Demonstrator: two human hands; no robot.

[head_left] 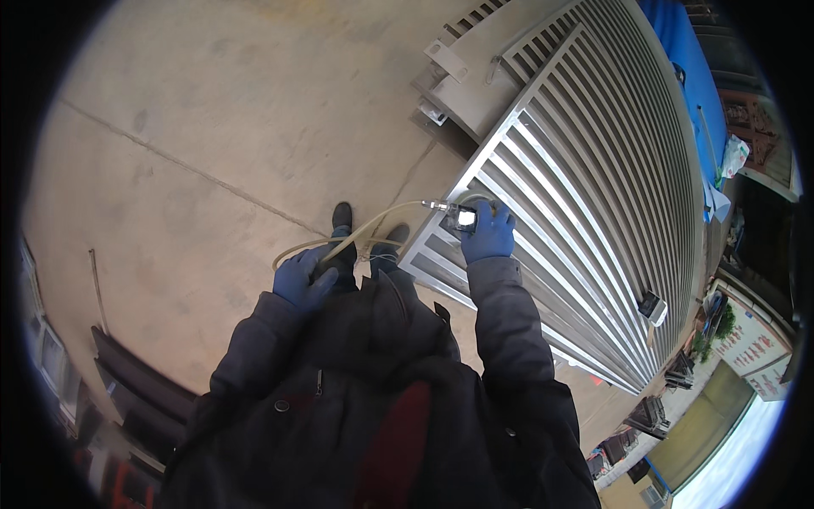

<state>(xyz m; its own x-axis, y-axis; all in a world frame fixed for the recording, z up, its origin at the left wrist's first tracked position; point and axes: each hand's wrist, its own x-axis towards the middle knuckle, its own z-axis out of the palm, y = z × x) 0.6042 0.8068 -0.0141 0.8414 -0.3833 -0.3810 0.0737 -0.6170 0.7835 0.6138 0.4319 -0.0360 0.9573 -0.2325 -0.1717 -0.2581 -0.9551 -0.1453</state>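
My right hand [489,231], in a blue glove, is closed over a palm-sized air sander [465,218]. The sander rests on the near left corner of a large slatted metal panel [555,161], its round pad partly hidden under my fingers. From its metal coupling a yellowish air hose [373,222] runs left toward my body. My left hand [301,278], also in a blue glove, has its fingers wrapped round a loop of that hose in front of my waist. Near the panel's right side lies a small black and white object [651,308], too small to name.
More metal frames and flat plates [475,97] are stacked under and beyond the panel. A blue sheet [691,76] hangs at the far right. Dark metal pieces [140,394] lie at the lower left. My shoes [342,215] stand on the concrete floor [212,127], left of the panel.
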